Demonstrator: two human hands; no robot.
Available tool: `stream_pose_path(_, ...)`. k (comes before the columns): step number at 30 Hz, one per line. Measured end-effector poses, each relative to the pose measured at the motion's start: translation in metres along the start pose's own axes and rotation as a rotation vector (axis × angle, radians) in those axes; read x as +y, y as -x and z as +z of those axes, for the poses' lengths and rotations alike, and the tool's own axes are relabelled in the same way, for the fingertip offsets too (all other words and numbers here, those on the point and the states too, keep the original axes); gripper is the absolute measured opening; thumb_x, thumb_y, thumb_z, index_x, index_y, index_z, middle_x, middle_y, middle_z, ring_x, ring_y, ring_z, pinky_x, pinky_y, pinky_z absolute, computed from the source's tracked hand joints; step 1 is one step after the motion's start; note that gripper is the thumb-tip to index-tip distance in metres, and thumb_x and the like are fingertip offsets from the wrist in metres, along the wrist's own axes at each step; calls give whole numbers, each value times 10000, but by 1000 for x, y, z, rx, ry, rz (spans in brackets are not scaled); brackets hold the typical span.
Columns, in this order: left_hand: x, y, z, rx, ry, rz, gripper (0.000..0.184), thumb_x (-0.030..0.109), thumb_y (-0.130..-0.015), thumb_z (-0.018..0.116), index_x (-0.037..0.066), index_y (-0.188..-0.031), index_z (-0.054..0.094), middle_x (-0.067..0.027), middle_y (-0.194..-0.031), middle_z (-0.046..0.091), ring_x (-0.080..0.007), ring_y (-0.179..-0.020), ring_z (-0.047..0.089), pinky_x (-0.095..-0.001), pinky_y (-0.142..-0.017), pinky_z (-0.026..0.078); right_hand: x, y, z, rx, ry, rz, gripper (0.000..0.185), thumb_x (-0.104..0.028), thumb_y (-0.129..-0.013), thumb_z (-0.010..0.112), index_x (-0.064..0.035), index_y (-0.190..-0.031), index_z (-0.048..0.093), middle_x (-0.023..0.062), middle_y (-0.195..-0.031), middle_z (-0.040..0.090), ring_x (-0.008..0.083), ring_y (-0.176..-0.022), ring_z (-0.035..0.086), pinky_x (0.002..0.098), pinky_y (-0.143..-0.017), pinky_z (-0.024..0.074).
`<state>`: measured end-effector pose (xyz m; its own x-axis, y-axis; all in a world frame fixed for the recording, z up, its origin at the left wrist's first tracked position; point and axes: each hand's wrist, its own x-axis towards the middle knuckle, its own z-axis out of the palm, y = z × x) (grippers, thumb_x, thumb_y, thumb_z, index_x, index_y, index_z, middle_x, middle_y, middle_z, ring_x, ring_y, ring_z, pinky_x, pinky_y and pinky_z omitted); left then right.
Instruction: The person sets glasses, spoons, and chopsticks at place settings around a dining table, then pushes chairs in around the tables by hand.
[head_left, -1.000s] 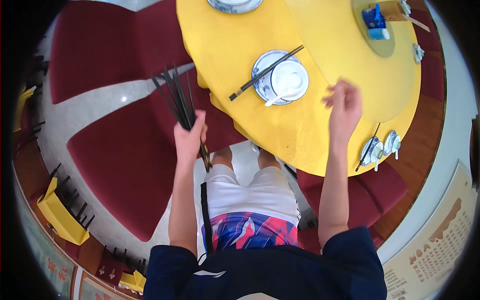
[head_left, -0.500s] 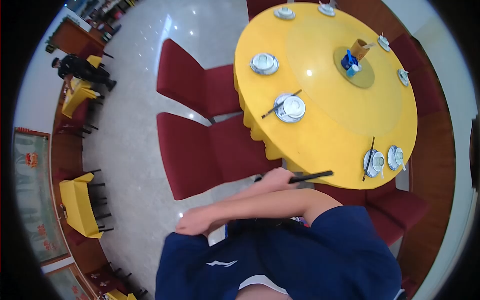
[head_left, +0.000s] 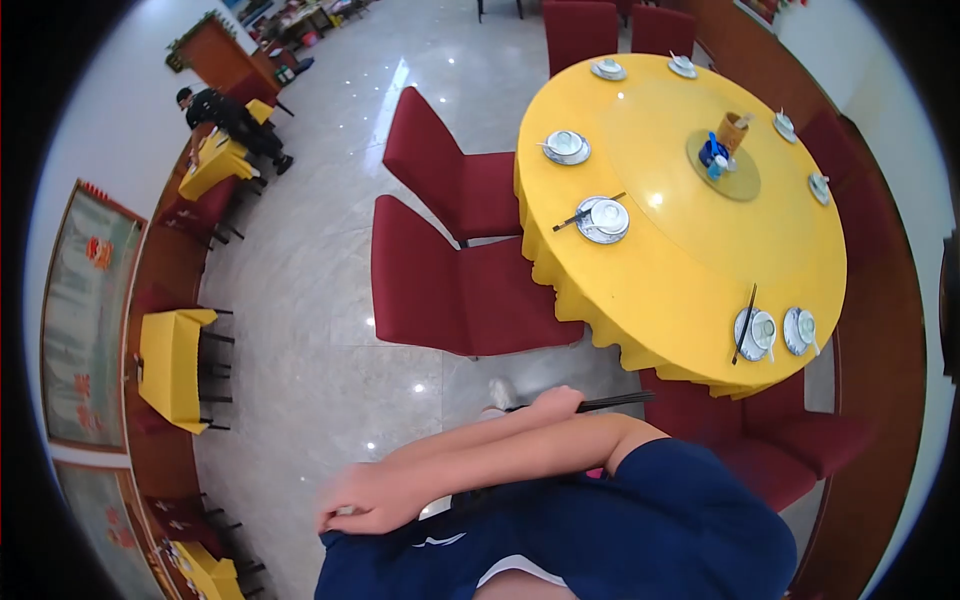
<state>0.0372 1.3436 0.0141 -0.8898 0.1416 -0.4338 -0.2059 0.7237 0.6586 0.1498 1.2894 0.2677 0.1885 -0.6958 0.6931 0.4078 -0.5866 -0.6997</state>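
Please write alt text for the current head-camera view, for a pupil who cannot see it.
A person's left hand holds a bundle of black chopsticks while the right hand is at the person's left side, arms crossed. Beyond, white bowls on plates stand around a round, yellow-clothed table, with burgundy chairs beside it.

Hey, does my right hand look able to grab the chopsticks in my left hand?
Probably not without moving: the right hand sits by the left sleeve, its arm crossed over the left forearm, away from the chopsticks in the left hand.
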Motion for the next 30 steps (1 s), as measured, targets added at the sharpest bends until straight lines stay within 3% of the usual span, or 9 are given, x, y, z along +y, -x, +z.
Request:
stream_pose_path(2,-6,24,13,19,7,-44,328,340,-822,670,37,-940,713,-239,-907,684,-393,-845,676,-462,-756,533,-42,-45,27,-143,-74,-188,223,-213,-886,532,-28,-814,635,164,-768,632,358,-748,599,442,-690,473)
stream_pose_path(4,-5,41,17,33,8,-21,329,342,-823,670,37,-939,713,-236,-902,683,-388,-840,674,-461,-753,531,-47,-87,87,-591,247,-483,221,-215,-910,550,-26,-823,623,96,-826,666,269,-783,620,405,-720,474)
stream_pose_path(6,-16,62,10,46,-11,3,331,344,-824,670,36,-939,712,-234,-896,681,-384,-834,671,-459,-750,530,-86,-119,114,-1098,471,-234,542,-486,-980,472,-76,-1316,589,270,-1305,552,269,-1219,553,381,-1046,396)
stream_pose_path(9,-38,109,9,67,-3,18,333,346,-826,671,35,-938,712,-231,-888,679,-378,-826,668,-457,-746,527,-5,-145,163,-1230,37,86,605,-488,-973,494,43,-1247,592,286,-1222,598,352,-1172,562,419,-1012,416)
stream_pose_path(12,-72,166,-8,113,-3,21,336,349,-827,671,34,-936,711,-227,-879,677,-372,-818,664,-455,-741,525,107,-139,224,-1047,-299,-1,518,-431,-998,479,30,-1184,626,256,-1185,627,348,-1107,593,428,-947,447)
stream_pose_path(17,-121,229,-18,231,70,29,340,354,-830,671,32,-935,710,-222,-865,674,-362,-804,658,-451,-733,521,126,-178,259,-1177,46,309,424,-296,-1037,432,66,-1157,617,284,-1181,609,318,-1065,588,405,-927,448)
stream_pose_path(19,-138,246,-33,278,87,33,342,355,-831,672,31,-934,709,-220,-859,672,-358,-798,655,-449,-730,519,170,-181,292,-1151,-249,168,453,-311,-1032,451,100,-1122,619,291,-1137,622,306,-1030,591,390,-912,455)
stream_pose_path(22,-160,274,-45,317,122,22,345,358,-832,672,30,-933,709,-216,-851,670,-351,-790,652,-447,-726,517,192,-196,316,-1190,-499,308,438,-308,-1025,481,93,-1116,629,263,-1144,636,283,-1034,601,375,-908,461)
stream_pose_path(30,-212,294,-124,400,140,70,352,365,-836,673,28,-930,707,-207,-828,664,-335,-768,642,-440,-713,511,255,-241,288,-1108,-592,438,370,-241,-1022,506,90,-1129,630,213,-1153,649,233,-1064,589,372,-934,452)
